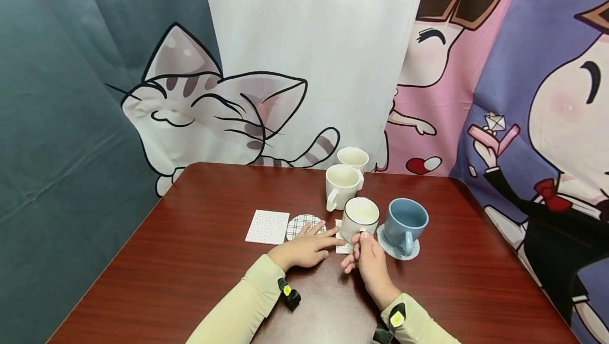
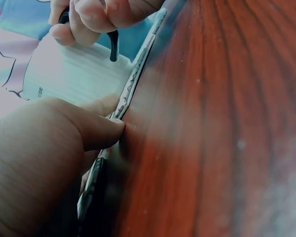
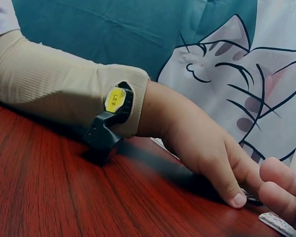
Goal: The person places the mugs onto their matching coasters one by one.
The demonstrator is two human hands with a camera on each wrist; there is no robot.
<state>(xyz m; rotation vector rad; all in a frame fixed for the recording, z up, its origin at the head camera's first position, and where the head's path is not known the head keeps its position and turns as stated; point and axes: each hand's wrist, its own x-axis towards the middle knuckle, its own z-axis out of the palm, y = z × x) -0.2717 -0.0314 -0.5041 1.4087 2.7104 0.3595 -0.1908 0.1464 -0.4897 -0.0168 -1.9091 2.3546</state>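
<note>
My right hand [image 1: 373,265] pinches the handle of a white ribbed mug [image 1: 359,220] with a dark rim. Beneath that mug lies a square patterned coaster [image 1: 343,249], mostly covered. Fingers spread, my left hand [image 1: 306,247] reaches across the near edge of a round plaid coaster [image 1: 302,221] toward the mug. In the left wrist view, the left thumb touches the edge of the square coaster [image 2: 133,81], and the right hand [image 2: 106,15] is curled at the mug's dark handle. Only some right fingers [image 3: 281,190] enter the right wrist view.
A blue mug [image 1: 406,220] stands on a round coaster [image 1: 413,253] to the right. Two cream mugs, one nearer [image 1: 340,185] and one behind [image 1: 353,158], stand farther back. At left lies a square speckled coaster [image 1: 268,226]. Printed curtains [image 1: 304,43] hang behind the table [image 1: 190,259].
</note>
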